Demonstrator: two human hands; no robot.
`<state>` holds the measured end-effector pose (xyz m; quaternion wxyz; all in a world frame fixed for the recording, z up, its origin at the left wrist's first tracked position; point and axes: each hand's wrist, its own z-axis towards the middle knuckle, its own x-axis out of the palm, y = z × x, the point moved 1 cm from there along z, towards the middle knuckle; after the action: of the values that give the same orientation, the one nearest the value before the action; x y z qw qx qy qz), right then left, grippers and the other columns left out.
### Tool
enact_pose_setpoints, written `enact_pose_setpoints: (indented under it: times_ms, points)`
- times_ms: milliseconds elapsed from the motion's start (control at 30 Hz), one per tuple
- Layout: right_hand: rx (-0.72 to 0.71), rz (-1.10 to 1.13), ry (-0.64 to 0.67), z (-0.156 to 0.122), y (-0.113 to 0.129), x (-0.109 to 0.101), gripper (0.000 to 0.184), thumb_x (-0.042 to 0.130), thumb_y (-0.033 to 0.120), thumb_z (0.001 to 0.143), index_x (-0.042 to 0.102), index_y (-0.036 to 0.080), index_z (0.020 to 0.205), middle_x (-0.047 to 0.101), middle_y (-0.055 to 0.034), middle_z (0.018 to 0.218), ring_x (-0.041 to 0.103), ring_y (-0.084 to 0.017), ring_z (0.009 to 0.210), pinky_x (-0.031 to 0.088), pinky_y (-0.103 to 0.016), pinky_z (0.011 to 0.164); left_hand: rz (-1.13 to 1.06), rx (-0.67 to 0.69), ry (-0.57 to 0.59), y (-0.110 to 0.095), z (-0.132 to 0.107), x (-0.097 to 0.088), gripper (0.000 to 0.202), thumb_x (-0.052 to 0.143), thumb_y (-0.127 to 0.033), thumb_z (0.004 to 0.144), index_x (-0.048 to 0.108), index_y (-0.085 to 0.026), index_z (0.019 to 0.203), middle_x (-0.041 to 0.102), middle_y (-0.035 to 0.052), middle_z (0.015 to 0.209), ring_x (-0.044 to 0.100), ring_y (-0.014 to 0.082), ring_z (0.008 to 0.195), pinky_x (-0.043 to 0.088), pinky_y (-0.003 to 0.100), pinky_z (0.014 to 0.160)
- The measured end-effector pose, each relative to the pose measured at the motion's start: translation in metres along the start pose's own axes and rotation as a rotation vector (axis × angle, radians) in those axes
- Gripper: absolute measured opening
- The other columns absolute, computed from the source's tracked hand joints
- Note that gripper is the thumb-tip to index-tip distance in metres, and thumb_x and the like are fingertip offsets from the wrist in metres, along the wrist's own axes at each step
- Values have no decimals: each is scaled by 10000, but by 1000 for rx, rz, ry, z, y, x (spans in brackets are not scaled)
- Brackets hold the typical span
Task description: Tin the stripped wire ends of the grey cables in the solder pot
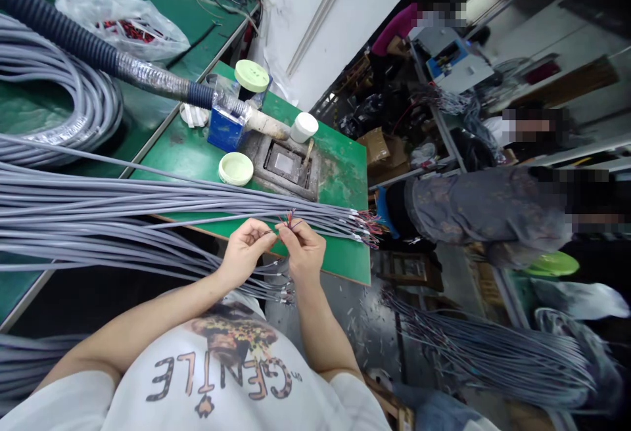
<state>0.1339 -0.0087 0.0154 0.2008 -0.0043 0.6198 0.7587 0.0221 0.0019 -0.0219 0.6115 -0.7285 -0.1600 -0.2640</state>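
Note:
My left hand (pixel 248 248) is closed in a pinch on what looks like a thin dark wire at its fingertips. Right beside it, my right hand (pixel 304 247) pinches a small bunch of coloured wires (pixel 290 219), whose tips fan out above the thumb. The fingertips of both hands nearly meet. Just beyond them, a thick bundle of grey cables (pixel 197 198) runs across the table, its stripped ends (pixel 369 224) showing red and dark wires. More grey cables (pixel 187 250) pass below and behind my left hand, with their ends hanging near my body.
On the green table (pixel 345 161) stand a solder pot (pixel 284 163), a pale green lid (pixel 235 169), a white cup (pixel 304 127) and a blue box (pixel 224 130). A black hose (pixel 59 20) crosses from the left above a cable coil (pixel 98 109). Other people work at the right.

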Motion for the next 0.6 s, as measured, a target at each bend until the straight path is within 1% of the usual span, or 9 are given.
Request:
enact_pose_setpoints:
  times_ms: [167, 233, 333, 400, 467, 533, 600]
  points:
    - [6, -51, 39, 6, 0, 3, 269, 649, 352, 794, 576, 180, 600, 506, 16, 611, 467, -111, 576, 403, -249, 546, 60, 21, 10, -7, 6, -7, 302, 761, -391, 669, 564, -164, 693, 542, -37, 597, 484, 80, 552, 401, 208, 550]
    - [-8, -62, 51, 8, 0, 3, 267, 650, 347, 797, 575, 181, 602, 509, 16, 616, 466, -112, 586, 402, -253, 557, 102, 59, 22, -8, 8, -11, 280, 763, -370, 674, 575, -165, 709, 540, -36, 621, 479, 81, 566, 399, 208, 554]
    - [-31, -99, 63, 11, 1, 3, 264, 654, 344, 794, 570, 184, 602, 515, 15, 624, 473, -117, 598, 406, -261, 573, 225, 153, 43, -11, 10, -17, 215, 722, -344, 732, 598, -168, 726, 541, -31, 634, 471, 88, 584, 404, 215, 574]
    - [-49, -119, 75, 12, 2, 3, 259, 654, 339, 795, 572, 185, 604, 517, 14, 624, 478, -120, 601, 408, -266, 581, 325, 218, 49, -14, 12, -21, 177, 689, -326, 767, 615, -169, 730, 555, -25, 639, 476, 94, 593, 412, 222, 590]
    - [-65, -132, 95, 12, 4, 4, 253, 652, 330, 800, 575, 186, 607, 518, 15, 622, 480, -119, 599, 407, -266, 586, 384, 268, 45, -17, 13, -23, 144, 687, -309, 767, 641, -173, 765, 582, -18, 656, 496, 100, 602, 424, 225, 598]
    - [-73, -141, 118, 13, 6, 3, 246, 649, 319, 804, 580, 185, 609, 521, 17, 621, 479, -116, 598, 407, -263, 590, 395, 293, 32, -21, 14, -25, 136, 704, -298, 747, 664, -174, 784, 607, -13, 667, 515, 103, 603, 430, 226, 594]
    - [-68, -155, 166, 14, 8, 3, 235, 640, 314, 811, 590, 184, 622, 540, 13, 635, 490, -117, 608, 413, -260, 598, 383, 284, 12, -23, 15, -27, 136, 717, -299, 732, 676, -170, 749, 622, -8, 653, 520, 104, 592, 429, 226, 583]
